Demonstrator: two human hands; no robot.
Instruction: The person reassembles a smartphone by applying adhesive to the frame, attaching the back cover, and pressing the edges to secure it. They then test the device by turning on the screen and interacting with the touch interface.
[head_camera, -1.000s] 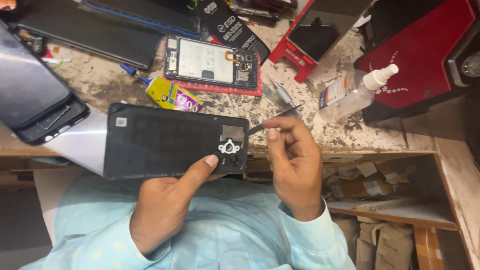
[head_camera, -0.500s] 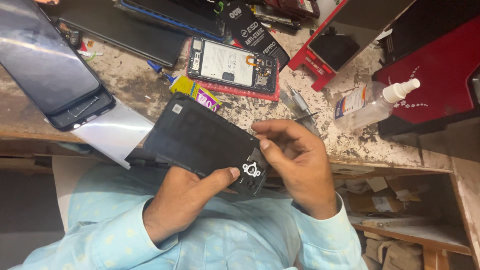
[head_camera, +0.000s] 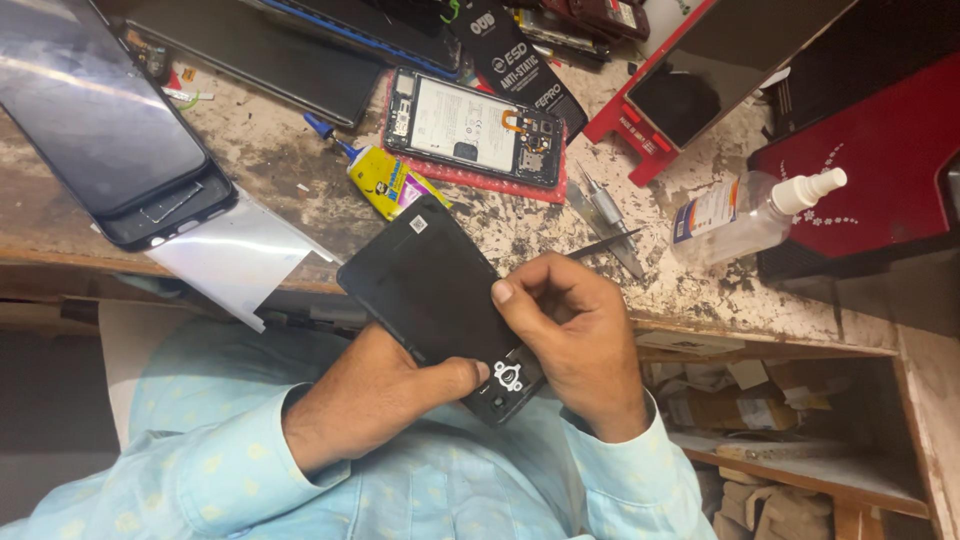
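Yellow glue tube (head_camera: 388, 181) beside dark phone screen (head_camera: 100, 110); labelled clear spray bottle (head_camera: 745, 213) right.

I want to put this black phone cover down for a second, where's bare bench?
Barest patch: worn benchtop between the dark phone on the left and the yellow glue tube. A smaller strip lies at the front edge below the spray bottle. Crowded: the middle, around the opened phone, tweezers and red stand.
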